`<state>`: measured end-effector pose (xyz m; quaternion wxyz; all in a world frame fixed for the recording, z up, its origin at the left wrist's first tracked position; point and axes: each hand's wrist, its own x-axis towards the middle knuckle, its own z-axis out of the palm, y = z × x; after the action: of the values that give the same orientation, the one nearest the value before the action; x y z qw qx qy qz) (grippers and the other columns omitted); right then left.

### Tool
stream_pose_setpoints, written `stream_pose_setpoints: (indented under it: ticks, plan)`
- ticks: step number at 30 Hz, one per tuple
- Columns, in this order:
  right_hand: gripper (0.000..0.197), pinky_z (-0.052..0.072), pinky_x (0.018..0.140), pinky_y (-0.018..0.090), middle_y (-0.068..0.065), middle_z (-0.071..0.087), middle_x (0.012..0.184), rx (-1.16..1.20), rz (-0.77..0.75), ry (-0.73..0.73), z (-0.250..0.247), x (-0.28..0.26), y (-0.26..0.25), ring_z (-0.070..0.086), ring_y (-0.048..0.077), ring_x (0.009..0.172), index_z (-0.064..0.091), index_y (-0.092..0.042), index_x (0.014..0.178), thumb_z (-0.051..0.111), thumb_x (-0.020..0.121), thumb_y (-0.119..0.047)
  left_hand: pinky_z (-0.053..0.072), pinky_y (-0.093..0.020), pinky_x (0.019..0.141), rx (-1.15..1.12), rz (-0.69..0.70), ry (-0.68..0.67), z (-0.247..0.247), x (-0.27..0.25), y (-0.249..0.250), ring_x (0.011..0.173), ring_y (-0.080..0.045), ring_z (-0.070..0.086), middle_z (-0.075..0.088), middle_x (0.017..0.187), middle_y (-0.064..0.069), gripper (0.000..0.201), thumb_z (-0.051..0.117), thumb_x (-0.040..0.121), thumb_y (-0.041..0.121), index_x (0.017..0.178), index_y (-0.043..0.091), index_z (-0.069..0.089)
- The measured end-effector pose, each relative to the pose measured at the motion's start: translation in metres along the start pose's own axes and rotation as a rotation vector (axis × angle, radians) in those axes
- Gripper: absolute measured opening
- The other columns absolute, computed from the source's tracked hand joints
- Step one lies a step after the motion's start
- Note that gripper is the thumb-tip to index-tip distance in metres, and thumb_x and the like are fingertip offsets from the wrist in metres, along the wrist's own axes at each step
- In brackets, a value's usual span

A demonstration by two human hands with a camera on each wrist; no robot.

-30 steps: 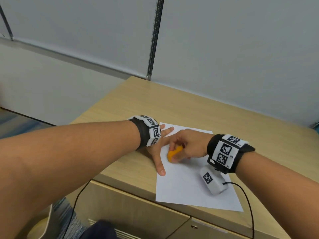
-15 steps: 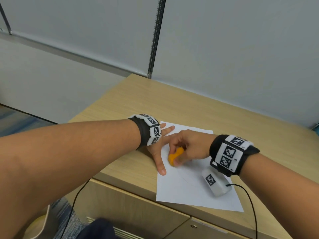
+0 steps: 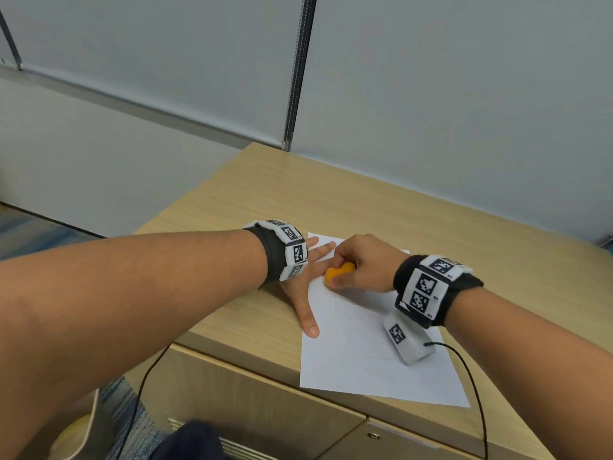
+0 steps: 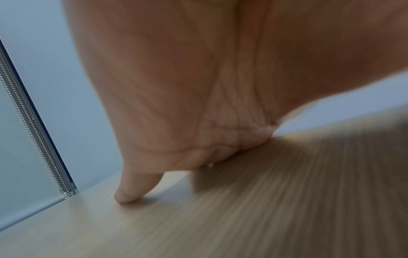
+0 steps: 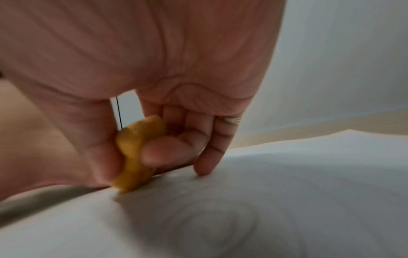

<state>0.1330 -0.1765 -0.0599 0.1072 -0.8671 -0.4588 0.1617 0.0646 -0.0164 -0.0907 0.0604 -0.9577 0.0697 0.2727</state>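
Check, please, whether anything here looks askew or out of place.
Slightly: the sheet of paper lies skewed to the front edge of the desk, its near left corner reaching that edge. Otherwise nothing stands out; the left hand presses it flat while the right hand grips the orange eraser.

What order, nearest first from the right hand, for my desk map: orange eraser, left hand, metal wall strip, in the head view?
1. orange eraser, gripped in the right hand.
2. left hand, flat just left of it.
3. metal wall strip, far behind.
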Motion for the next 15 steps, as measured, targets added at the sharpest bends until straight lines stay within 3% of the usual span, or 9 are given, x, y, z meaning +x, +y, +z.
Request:
stream_pose_setpoints:
  ticks: [2,4,5,9,13,15]
  plan:
    - [0.018,0.044,0.061,0.024,-0.01,0.06,0.066,0.014,-0.044,-0.083,0.004,-0.004,-0.005,0.054,0.005,0.058,0.068,-0.025,0.079,0.084,0.08,-0.034,-0.006,-0.063,0.119,0.005,-0.018,-0.02,0.0,0.0,0.0,0.147,-0.034,-0.033,-0.04,0.158,0.001,0.146,0.064,0.044,0.096,0.148,0.049,-0.028]
    - [0.02,0.048,0.059,0.023,-0.006,0.065,0.068,0.091,-0.052,-0.294,0.002,-0.011,-0.009,0.057,0.007,0.057,0.07,-0.023,0.083,0.086,0.079,-0.034,-0.005,-0.063,0.12,0.014,-0.028,-0.029,-0.002,-0.001,0.0,0.147,-0.034,-0.033,-0.042,0.158,0.001,0.143,0.063,0.045,0.096,0.147,0.052,-0.027]
    - [0.02,0.05,0.06,0.024,-0.004,0.067,0.07,0.099,-0.04,-0.307,0.0,-0.009,-0.008,0.059,0.008,0.058,0.072,-0.022,0.085,0.086,0.079,-0.035,-0.005,-0.064,0.119,0.012,-0.024,-0.027,-0.002,-0.002,0.0,0.147,-0.034,-0.033,-0.042,0.158,0.002,0.143,0.063,0.045,0.096,0.146,0.052,-0.028]
    - [0.018,0.048,0.065,0.025,-0.008,0.066,0.071,0.017,0.045,-0.017,-0.007,0.005,0.006,0.059,0.006,0.06,0.07,-0.025,0.081,0.083,0.081,-0.037,-0.007,-0.066,0.118,-0.01,0.001,0.019,0.001,-0.001,0.0,0.149,-0.033,-0.029,-0.039,0.159,0.003,0.146,0.065,0.049,0.093,0.145,0.048,-0.034]
    - [0.022,0.043,0.056,0.016,-0.012,0.062,0.064,-0.01,-0.057,-0.225,0.002,-0.013,-0.004,0.055,0.0,0.055,0.07,-0.024,0.084,0.084,0.079,-0.04,-0.004,-0.063,0.12,-0.001,-0.025,-0.01,-0.001,-0.002,0.001,0.148,-0.033,-0.031,-0.04,0.158,0.002,0.145,0.067,0.048,0.093,0.146,0.048,-0.031]
    - [0.021,0.045,0.058,0.018,-0.007,0.065,0.069,-0.012,-0.054,-0.209,0.003,-0.012,-0.001,0.057,0.0,0.056,0.07,-0.026,0.084,0.084,0.079,-0.041,-0.004,-0.063,0.12,-0.009,-0.024,-0.015,-0.002,-0.004,0.002,0.147,-0.034,-0.032,-0.04,0.158,0.001,0.145,0.067,0.049,0.092,0.145,0.049,-0.032]
